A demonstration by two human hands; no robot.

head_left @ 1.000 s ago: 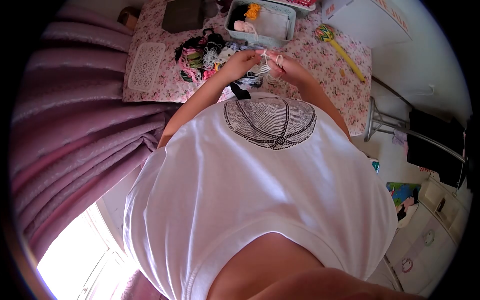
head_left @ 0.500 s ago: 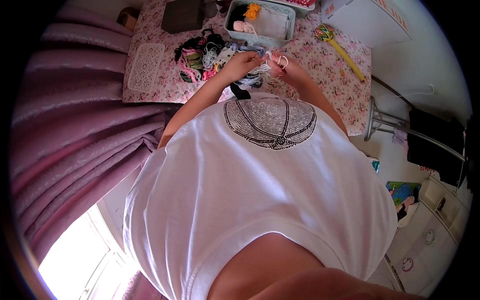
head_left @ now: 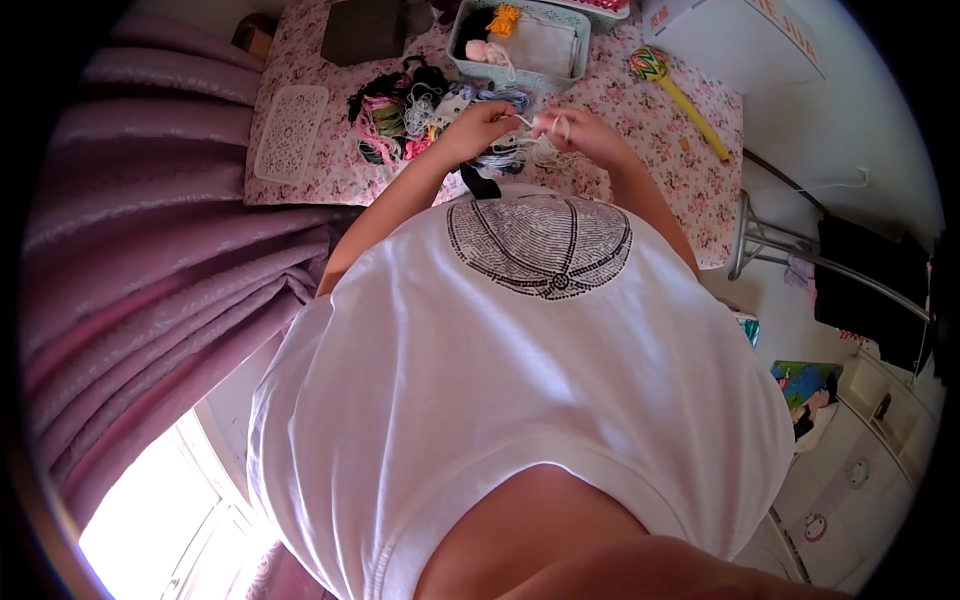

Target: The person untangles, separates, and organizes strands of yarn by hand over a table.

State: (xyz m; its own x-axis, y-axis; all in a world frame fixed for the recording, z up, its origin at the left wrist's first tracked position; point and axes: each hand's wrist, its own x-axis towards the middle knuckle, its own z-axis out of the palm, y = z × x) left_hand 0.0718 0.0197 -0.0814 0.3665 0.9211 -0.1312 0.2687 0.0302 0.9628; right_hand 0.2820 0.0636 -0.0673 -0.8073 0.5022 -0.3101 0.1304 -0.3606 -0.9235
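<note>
Above flowered cloth (head_left: 690, 195), white yarn (head_left: 524, 121) runs sideways between left hand (head_left: 480, 132) and right hand (head_left: 590, 138), grips pinching it.

The right hand (head_left: 585, 134) has shifted slightly right and nearer, its fingertips now blurred. A small gap has opened between it and the left hand (head_left: 482, 127); a short white yarn (head_left: 523, 120) stretch spans it, replacing the earlier bunched loops.
</note>
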